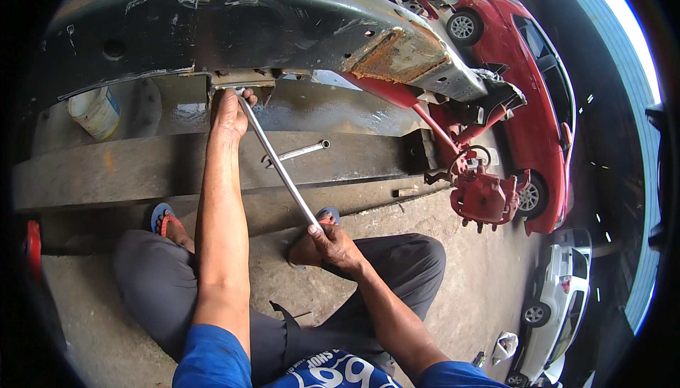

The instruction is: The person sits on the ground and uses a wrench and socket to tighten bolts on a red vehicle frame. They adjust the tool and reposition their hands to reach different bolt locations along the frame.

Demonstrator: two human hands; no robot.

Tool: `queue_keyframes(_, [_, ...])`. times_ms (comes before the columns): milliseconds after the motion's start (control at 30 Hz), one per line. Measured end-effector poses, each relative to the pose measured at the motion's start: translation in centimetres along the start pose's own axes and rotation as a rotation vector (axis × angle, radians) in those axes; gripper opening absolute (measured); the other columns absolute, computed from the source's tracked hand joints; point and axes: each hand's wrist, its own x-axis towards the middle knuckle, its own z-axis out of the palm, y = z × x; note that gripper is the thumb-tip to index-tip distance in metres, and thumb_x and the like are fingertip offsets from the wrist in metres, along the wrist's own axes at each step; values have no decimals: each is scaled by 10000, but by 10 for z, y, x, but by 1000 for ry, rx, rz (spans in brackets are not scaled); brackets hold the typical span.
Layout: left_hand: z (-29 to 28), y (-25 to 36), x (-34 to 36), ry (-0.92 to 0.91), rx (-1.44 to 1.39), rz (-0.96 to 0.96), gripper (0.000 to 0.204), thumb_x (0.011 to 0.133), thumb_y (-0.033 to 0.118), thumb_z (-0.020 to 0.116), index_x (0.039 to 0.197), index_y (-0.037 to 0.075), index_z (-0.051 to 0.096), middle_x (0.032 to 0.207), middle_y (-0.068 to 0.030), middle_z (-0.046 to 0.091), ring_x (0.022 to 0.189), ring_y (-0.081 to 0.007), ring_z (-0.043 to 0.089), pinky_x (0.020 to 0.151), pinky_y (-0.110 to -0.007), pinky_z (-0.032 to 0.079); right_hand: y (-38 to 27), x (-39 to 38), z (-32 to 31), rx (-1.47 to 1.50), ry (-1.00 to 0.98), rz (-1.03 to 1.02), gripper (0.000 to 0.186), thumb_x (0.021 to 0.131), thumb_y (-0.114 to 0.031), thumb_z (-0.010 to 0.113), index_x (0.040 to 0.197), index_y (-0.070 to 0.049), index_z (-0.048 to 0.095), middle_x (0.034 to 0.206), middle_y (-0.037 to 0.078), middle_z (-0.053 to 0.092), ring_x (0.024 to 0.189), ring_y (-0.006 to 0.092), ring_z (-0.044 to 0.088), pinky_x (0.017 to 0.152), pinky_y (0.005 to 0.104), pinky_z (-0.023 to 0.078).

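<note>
My left hand (232, 109) is closed around the head of a long chrome breaker bar (278, 155), up against a metal bracket (244, 76) under a dark, scuffed frame rail (269, 30). What the bar's head fits onto is hidden by my fingers. Lower down, my right hand (334, 248) grips the other end of the bar, which slants toward me over my right foot. A combination spanner (301, 153) lies on the dark beam (156, 165) just behind the bar.
A white bucket (94, 114) stands beyond the beam at left. To the right are a red-painted brake caliper (482, 195) and red suspension arms (435, 124). Farther off stand a red car (496, 34) and a white car (559, 292). The rail's rusty, torn end (503, 90) juts right.
</note>
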Motion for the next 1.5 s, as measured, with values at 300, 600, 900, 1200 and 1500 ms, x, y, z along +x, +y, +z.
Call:
queue_keyframes(300, [19,0,-13,209,-234,151,260,916,138,724,1143,74,615,1086,-61,617,967,-188,596,932,-401,524,-3,54,-132,-573,422,-175,549,990,-505,592,879,30,650,794,278,644,824,481,654,706,524,486])
queue_keyframes(600, [16,-3,-25,-78,-249,258,387,856,85,762,1219,76,628,1245,-61,622,1197,-235,548,1080,-448,438,-62,122,-195,-875,422,-239,491,1001,-502,562,1081,-35,692,980,220,703,986,418,665,853,486,512])
queue_keyframes(900, [12,4,-22,-118,-223,184,278,883,90,753,1128,118,627,1152,-72,628,1156,-275,582,1048,-444,478,-15,41,-123,-534,169,-29,621,967,-582,604,834,24,600,667,207,534,626,321,490,629,460,414])
queue_keyframes(1200, [22,2,-20,49,-287,73,228,1043,306,600,1040,78,577,898,-53,572,874,-237,636,890,-432,545,-16,41,-120,-580,322,-14,638,938,-602,636,825,26,606,685,244,578,651,381,589,633,469,447])
queue_keyframes(1500, [29,-12,-29,-25,-205,126,244,958,258,733,1062,84,597,941,-24,541,872,-197,601,866,-414,518,-40,28,-149,-462,117,94,601,951,-585,638,785,-8,638,615,62,594,598,169,623,569,372,485])
